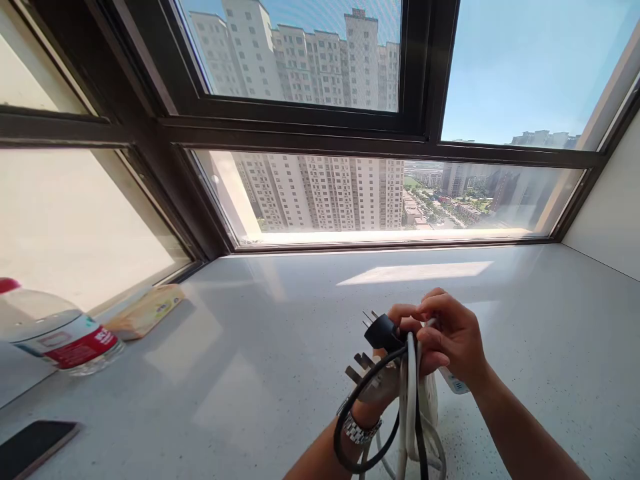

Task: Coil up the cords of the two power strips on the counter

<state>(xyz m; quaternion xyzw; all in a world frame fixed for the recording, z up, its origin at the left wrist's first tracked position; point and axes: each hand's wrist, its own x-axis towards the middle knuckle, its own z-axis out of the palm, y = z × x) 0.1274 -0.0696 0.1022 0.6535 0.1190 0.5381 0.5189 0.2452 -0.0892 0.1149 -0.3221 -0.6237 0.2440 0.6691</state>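
Observation:
In the head view, my left hand [406,313] is closed around a gathered bundle of cables, mostly hidden behind it. A black plug [384,333] with thin metal pins sticks out to the left of its fingers. Under that sits a pale plug [380,385] with broad flat prongs. A black cable [342,427] loops down over the left wrist, beside several hanging white cables [411,407]. My right hand [455,337] meets the left at the top of the bundle, its fingers pinched on a white cable [431,323]. Behind its wrist shows part of a white labelled object [454,383].
A speckled white counter [280,320] runs up to a dark-framed window [320,137]. On the left are a large plastic bottle [75,340] with a red label, a soft tissue pack [146,312] and a dark phone [35,445]. A metal-band watch [359,430] circles my left wrist.

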